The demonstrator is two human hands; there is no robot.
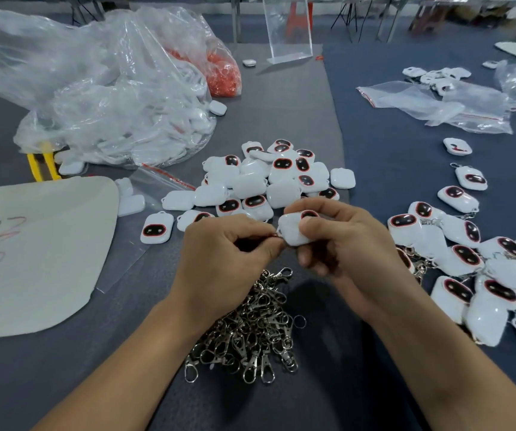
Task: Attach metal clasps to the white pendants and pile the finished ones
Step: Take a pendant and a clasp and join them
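Observation:
My right hand (340, 241) grips a white pendant (292, 230) with a black, red-rimmed oval face, held above the table's middle. My left hand (225, 253) pinches something small at the pendant's left corner; what it holds is hidden by the fingers. Below my hands lies a heap of silver metal clasps (250, 331). Behind my hands sits a pile of loose white pendants (266, 178). At the right lies another pile of pendants with clasps attached (483, 275).
A large clear plastic bag of white parts (110, 98) and a bag of orange pieces (222, 73) fill the back left. A pale sheet (39, 250) lies left, yellow handles (42, 163) behind it. Zip bags (437, 104) and a clear stand (288, 29) are farther back.

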